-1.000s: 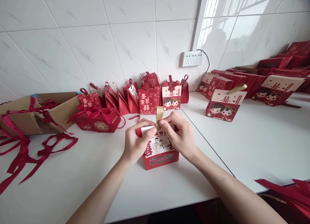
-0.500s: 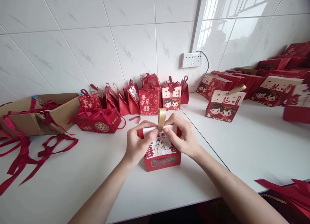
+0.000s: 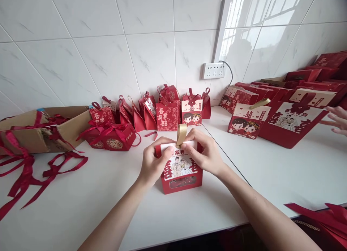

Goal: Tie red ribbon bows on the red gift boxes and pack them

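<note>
Person's at the white table (image 3: 121, 211), both hands on a red gift box (image 3: 181, 167) standing upright right in front of them, mid-table nr the front edge. L hand (image 3: 155, 158) has the box's top edge at its left half, thumb in front, fingers behind, pinched nearly closed w/ just the card btwn. R hand (image 3: 204, 153) does the same on the right half, thumb tip by the foot of the gold loop (image 3: 181, 133), which sticks up btwn the two hands. Box front shows a printed couple & a clear window low down. Behind, a row of red boxes (image 3: 167, 115) lines the tiled wall (image 3: 151, 52). Off left: open cardboard box (image 3: 25, 140) w/ loose ribbon (image 3: 65, 166) trailing out. To the right, a small couple-print box (image 3: 248, 122), then a tilted red box (image 3: 288, 128); a co-worker's hand (image 3: 338, 119) is just beside it, can't tell if touching.
</note>
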`<action>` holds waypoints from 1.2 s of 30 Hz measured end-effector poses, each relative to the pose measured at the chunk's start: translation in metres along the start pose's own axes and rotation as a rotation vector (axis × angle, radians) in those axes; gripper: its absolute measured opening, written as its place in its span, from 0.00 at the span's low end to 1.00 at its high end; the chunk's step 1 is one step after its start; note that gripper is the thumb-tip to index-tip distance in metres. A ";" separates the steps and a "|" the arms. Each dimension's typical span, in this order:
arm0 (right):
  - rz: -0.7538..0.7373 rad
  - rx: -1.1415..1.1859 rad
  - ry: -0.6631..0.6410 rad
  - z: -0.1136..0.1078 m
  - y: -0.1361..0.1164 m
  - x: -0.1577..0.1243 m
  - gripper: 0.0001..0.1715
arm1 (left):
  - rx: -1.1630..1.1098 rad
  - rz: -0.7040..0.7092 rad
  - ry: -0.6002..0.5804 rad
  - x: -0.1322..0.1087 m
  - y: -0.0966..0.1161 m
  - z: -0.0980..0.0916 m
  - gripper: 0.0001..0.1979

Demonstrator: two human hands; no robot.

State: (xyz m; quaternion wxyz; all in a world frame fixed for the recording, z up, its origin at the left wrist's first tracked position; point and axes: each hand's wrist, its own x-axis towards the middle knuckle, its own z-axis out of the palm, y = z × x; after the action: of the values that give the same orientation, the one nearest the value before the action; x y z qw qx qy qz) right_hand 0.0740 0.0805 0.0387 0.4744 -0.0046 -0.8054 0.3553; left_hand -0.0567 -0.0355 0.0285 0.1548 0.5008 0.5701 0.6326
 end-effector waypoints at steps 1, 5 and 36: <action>0.046 0.003 0.038 0.000 0.002 0.000 0.07 | -0.020 0.005 -0.023 0.000 -0.004 -0.001 0.14; 0.302 0.176 0.347 -0.002 0.014 0.000 0.10 | -0.058 0.016 0.036 0.004 -0.029 -0.004 0.29; 0.949 0.774 0.277 0.012 0.071 -0.004 0.09 | 0.368 0.446 -0.069 -0.004 -0.039 -0.003 0.51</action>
State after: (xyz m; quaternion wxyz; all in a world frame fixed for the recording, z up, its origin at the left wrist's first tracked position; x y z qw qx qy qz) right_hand 0.0437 0.1251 -0.0086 0.3323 -0.2355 -0.4596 0.7892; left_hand -0.0717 -0.0287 -0.0068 -0.0622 0.6549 0.5453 0.5195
